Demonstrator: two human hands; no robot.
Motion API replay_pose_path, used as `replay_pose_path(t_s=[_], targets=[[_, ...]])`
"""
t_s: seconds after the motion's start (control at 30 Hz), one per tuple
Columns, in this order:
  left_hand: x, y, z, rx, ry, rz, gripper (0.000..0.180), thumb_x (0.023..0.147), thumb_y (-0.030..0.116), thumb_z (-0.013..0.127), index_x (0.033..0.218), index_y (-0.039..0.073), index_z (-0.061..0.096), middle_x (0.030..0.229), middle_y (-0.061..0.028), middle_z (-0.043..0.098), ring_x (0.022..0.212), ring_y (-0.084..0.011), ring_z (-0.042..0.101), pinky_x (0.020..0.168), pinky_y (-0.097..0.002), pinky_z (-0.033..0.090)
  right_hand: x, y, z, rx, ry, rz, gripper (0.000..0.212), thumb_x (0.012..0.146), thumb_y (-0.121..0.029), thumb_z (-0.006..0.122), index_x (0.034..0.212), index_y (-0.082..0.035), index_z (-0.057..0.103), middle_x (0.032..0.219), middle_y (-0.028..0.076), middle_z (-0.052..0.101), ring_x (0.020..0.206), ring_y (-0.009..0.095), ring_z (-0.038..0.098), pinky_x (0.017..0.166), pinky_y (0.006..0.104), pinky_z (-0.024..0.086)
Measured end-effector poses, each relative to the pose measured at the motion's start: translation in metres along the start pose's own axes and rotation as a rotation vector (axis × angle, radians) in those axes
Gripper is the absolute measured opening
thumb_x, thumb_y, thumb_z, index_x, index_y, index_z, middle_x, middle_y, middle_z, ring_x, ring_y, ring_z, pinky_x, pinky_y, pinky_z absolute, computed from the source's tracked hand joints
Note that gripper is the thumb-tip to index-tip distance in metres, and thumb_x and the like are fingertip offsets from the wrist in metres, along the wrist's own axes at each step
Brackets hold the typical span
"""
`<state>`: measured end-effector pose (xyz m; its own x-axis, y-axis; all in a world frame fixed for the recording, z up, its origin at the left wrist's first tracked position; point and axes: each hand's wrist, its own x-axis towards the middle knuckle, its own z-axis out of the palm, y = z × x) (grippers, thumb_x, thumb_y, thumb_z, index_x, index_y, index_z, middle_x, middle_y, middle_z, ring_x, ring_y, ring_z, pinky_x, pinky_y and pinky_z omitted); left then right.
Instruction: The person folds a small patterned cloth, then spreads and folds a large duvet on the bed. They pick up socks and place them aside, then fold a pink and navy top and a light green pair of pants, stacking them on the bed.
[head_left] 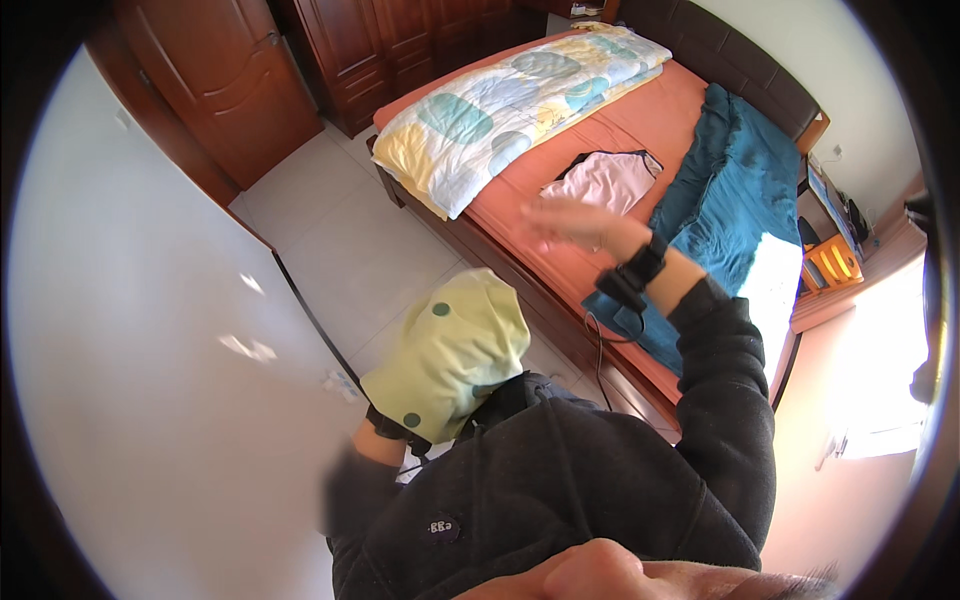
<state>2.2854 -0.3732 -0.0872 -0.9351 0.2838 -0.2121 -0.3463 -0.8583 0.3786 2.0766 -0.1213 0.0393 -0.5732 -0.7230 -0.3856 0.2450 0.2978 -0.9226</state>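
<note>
A light green cloth item with dark green dots (450,345) covers my left hand, so only the left wrist (378,440) with a dark band shows below it. The cloth hangs in front of my body, and the fingers under it are hidden. My right hand (580,225) is raised at the bed's near side, flat with fingers stretched out and slightly blurred. It holds nothing. Just beyond it, a pink garment with dark trim (605,180) lies on the orange bed sheet (500,215). The right wrist wears a black strapped device (635,278).
A folded patterned quilt (520,110) lies along the bed's far left side. Rumpled teal bedding (735,200) covers its right. A black cable (600,350) hangs beside the bed frame. Left are a wooden door (215,90) and white wall (150,330); an orange crate (832,263) stands right.
</note>
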Motion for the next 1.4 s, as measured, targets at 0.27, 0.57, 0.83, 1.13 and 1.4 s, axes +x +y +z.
replay_pose_path(t_s=[0.27, 0.57, 0.83, 1.13, 1.4], targets=[[0.004, 0.002, -0.022, 0.043, 0.121, -0.107, 0.038, 0.089, 0.017, 0.037, 0.118, -0.005, 0.048, 0.121, -0.0161, 0.053, 0.114, -0.0271, 0.05, 0.098, -0.0388, 0.038, 0.011, 0.112, 0.069, -0.095, -0.348, -0.215, 0.061, 0.085, -0.045, 0.058, 0.122, 0.003, 0.05, 0.112, 0.008, 0.059, 0.103, 0.016, 0.052, 0.092, 0.0306, 0.04], [0.038, 0.021, -0.032, 0.111, 0.25, -0.191, 0.041, 0.091, 0.02, 0.032, 0.119, -0.006, 0.047, 0.124, -0.0175, 0.052, 0.118, -0.0282, 0.048, 0.1, -0.0404, 0.037, -0.007, 0.134, 0.028, 0.393, 0.148, -0.154, 0.031, 0.085, -0.009, 0.061, 0.113, 0.004, 0.055, 0.105, 0.008, 0.062, 0.094, 0.014, 0.059, 0.088, 0.0284, 0.044], [0.118, 0.019, 0.01, 0.412, 0.327, -0.06, 0.045, 0.09, 0.012, 0.043, 0.131, -0.005, 0.034, 0.121, -0.0168, 0.053, 0.115, -0.0249, 0.049, 0.101, -0.0397, 0.035, -0.006, 0.169, -0.056, 0.294, 0.667, -0.061, 0.063, 0.069, -0.019, 0.078, 0.116, 0.009, 0.048, 0.098, 0.015, 0.062, 0.09, 0.019, 0.06, 0.078, 0.0293, 0.048], [0.218, 0.021, 0.089, 1.856, -0.082, -0.256, 0.032, 0.075, 0.002, 0.065, 0.106, 0.005, 0.059, 0.094, -0.01, 0.059, 0.08, -0.0165, 0.059, 0.072, -0.0288, 0.048, -0.047, 0.194, -0.141, -0.535, 0.123, 0.03, 0.029, 0.073, -0.019, 0.068, 0.098, -0.005, 0.063, 0.089, 0.015, 0.063, 0.092, 0.031, 0.057, 0.079, 0.0403, 0.045], [0.315, 0.013, 0.141, 1.756, -0.534, -0.21, 0.036, 0.076, 0.014, 0.068, 0.109, 0.005, 0.055, 0.103, -0.0091, 0.056, 0.102, -0.0257, 0.052, 0.088, -0.0324, 0.042, -0.048, 0.178, -0.188, -0.302, 0.149, -0.252, 0.021, 0.079, -0.02, 0.062, 0.088, -0.001, 0.062, 0.083, 0.017, 0.059, 0.083, 0.034, 0.056, 0.074, 0.0403, 0.044]])
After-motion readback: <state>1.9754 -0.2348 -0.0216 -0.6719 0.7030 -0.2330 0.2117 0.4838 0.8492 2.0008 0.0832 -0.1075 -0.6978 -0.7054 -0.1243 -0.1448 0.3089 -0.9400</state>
